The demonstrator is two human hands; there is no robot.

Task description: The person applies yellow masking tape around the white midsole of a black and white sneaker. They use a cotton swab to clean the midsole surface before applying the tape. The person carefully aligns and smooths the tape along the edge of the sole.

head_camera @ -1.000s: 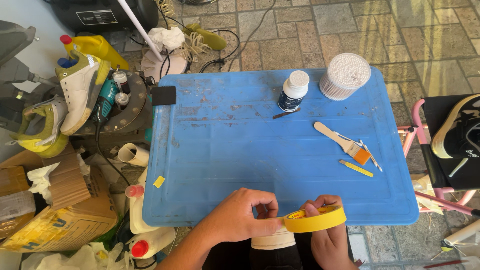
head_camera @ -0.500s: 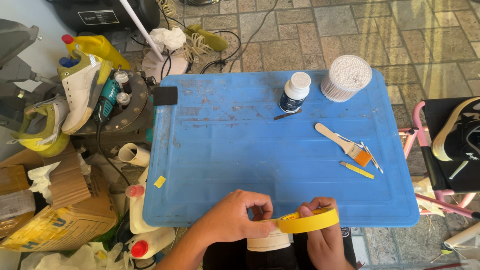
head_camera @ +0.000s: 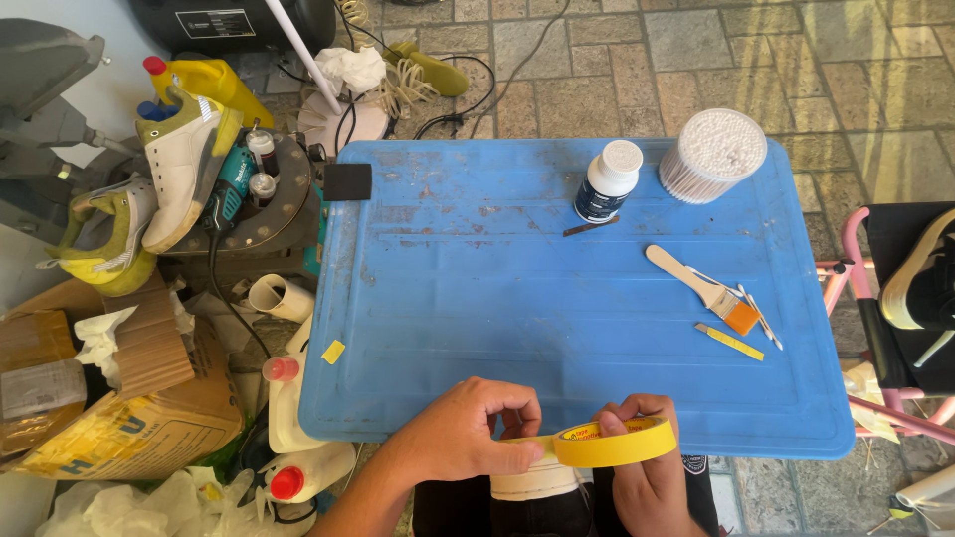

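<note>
Here, yellow tape roll pinched in right hand fingers, left hand touching it

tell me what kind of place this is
Probably an outdoor shoe repair or cleaning spot: a blue table on paving, sneakers piled beside it, a brush, and tape in the right hand.

A roll of yellow masking tape is showing bright against a scuffed blue plastic table top streaked with brown stains. A dark bottle is wearing a white cap beside a clear tub of white cotton swabs. A pale wooden brush is carrying an orange band, with a yellow stick lying near it. A black square pad is sitting at the table's corner. White-and-yellow-green sneakers, a yellow jug with a red cap and brown cardboard are crowding grey-brown paving stones.
</note>
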